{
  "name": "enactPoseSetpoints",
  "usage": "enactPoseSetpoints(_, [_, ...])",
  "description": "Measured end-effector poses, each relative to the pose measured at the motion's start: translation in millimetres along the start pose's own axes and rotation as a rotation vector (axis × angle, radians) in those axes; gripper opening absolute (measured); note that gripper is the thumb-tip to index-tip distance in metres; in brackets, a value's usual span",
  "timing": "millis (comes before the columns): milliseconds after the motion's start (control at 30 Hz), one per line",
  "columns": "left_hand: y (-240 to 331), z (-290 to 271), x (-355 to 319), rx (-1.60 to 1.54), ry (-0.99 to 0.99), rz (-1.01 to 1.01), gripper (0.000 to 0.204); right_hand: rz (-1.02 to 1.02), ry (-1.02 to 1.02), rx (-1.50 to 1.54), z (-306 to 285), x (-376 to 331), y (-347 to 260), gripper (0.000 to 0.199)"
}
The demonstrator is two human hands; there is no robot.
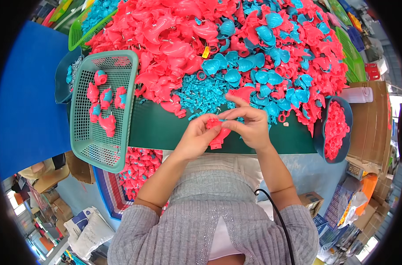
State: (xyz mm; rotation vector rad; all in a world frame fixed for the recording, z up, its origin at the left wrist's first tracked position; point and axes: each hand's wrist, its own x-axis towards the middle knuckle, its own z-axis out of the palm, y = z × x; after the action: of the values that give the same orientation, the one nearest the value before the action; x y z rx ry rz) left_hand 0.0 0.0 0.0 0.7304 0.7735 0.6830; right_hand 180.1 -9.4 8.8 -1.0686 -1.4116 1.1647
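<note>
At the front edge of the green table, my left hand is closed round a pink plastic toy part. My right hand pinches at the top of that same part, its fingertips meeting those of my left hand. A bit of blue plastic shows between the fingertips; its shape is mostly hidden. Just beyond my hands lies a heap of small blue pieces, with larger blue shell-shaped parts to its right. A big pile of glossy pink parts rises behind on the left.
A green mesh basket at the left holds several pink-and-blue assembled pieces. A dark tub with small metal bits stands beside it. On the right, another dark tub contains small pink parts, next to a cardboard box.
</note>
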Motion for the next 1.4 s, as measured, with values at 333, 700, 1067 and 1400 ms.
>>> enactPoseSetpoints(333, [4.5,4.7,-6.2,0.095,-0.007,0.035,0.019,-0.183,0.115,-0.145,6.2,-8.0,-4.3,0.015])
enactPoseSetpoints(700, [4.5,-3.3,-9.5,0.183,-0.006,0.053,0.017,0.072,-0.001,-0.246,1.8,-7.5,-4.4,0.013])
enactPoseSetpoints(1067, [-13.4,-53.5,-17.4,0.09,0.238,0.023,0.018,0.019,-0.037,-0.263,41.0,37.9,29.0,0.015])
enactPoseSetpoints(1400, [-20.8,-79.0,-23.4,0.114,0.254,0.006,0.017,-0.464,-0.043,-1.198,22.0,56.5,58.0,0.018])
